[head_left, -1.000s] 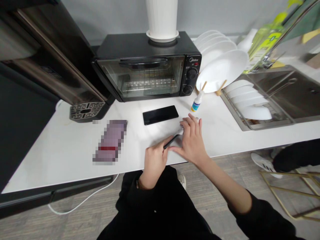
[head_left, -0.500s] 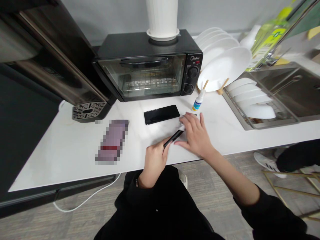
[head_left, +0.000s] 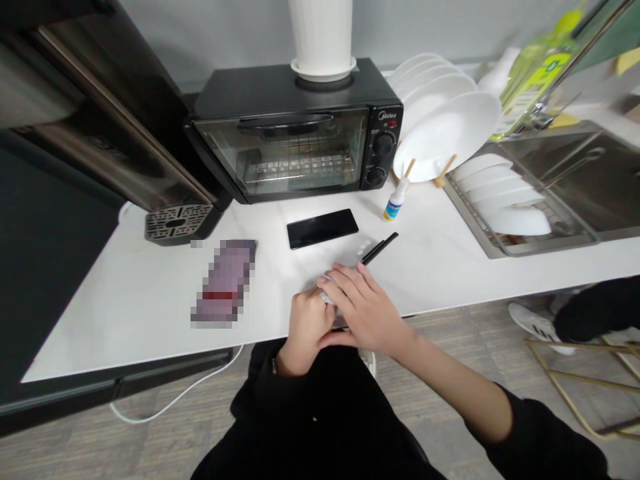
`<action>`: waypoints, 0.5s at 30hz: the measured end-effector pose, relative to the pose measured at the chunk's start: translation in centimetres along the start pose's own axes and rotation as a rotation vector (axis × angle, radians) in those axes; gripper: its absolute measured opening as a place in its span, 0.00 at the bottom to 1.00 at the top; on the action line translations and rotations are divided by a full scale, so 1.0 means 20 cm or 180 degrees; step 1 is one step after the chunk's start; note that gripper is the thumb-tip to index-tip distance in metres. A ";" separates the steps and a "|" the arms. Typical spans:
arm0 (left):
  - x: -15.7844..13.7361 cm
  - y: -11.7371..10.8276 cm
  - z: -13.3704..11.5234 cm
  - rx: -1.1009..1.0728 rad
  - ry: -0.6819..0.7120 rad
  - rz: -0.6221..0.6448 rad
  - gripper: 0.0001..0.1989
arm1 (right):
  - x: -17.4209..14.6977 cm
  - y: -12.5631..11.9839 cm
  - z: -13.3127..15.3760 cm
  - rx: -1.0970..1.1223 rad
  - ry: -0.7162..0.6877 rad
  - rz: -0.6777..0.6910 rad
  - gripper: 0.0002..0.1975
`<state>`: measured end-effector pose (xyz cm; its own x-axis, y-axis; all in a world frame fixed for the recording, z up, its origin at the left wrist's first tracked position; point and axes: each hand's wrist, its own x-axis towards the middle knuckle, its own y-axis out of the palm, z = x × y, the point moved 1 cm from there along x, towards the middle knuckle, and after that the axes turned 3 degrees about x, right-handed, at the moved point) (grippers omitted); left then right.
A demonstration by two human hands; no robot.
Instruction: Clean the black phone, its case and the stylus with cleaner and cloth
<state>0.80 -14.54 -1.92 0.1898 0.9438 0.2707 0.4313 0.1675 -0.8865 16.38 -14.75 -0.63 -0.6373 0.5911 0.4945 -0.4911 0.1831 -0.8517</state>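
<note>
My left hand [head_left: 309, 327] is closed at the counter's front edge. It grips a slim black phone [head_left: 380, 249], seen nearly edge-on, with a small bump on its side. My right hand [head_left: 367, 310] lies over the phone's near end, fingers bent around a crumpled white tissue [head_left: 327, 293] that presses against the phone near my left knuckles. Most of the tissue and the phone's middle are hidden by the right hand. Behind them a flat black phone-like slab [head_left: 323, 229] lies on the counter. To its right stands a small spray bottle [head_left: 393, 203] with a blue and yellow label.
A pixelated purple rectangle [head_left: 225, 283] lies on the white counter [head_left: 135, 307] at left. Behind stand a toaster oven [head_left: 300, 93] carrying a white pot [head_left: 323, 40], a dark dispenser [head_left: 175, 223] and racked plates [head_left: 450, 133]. A sink [head_left: 610, 180] holds bowls. Someone's shoe [head_left: 537, 327] shows below.
My right hand with the tissue has slid down and left along the phone, from its far end to my left hand. The phone's far end now shows. The left hand has barely moved.
</note>
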 end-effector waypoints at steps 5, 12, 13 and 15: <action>0.01 -0.03 -0.03 -0.0596 0.0127 -0.0192 0.15 | -0.03 -0.11 -0.37 -0.0264 0.0491 -0.0154 0.46; 0.01 -0.03 -0.03 -0.0698 0.0107 -0.0228 0.17 | 0.01 -0.05 -0.26 -0.0128 0.0951 -0.0503 0.52; 0.00 -0.02 -0.02 -0.0583 0.0074 -0.0172 0.16 | 0.02 -0.02 -0.18 -0.0075 0.0883 -0.0458 0.52; 0.00 -0.01 -0.01 -0.0296 -0.0003 -0.0046 0.13 | 0.03 0.02 -0.03 0.0060 0.0634 -0.0289 0.53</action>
<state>0.84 -14.61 -1.64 0.1821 0.9418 0.2827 0.5141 0.1539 -0.8438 16.28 -13.85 -0.81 -0.4609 0.7167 0.5234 -0.5533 0.2291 -0.8008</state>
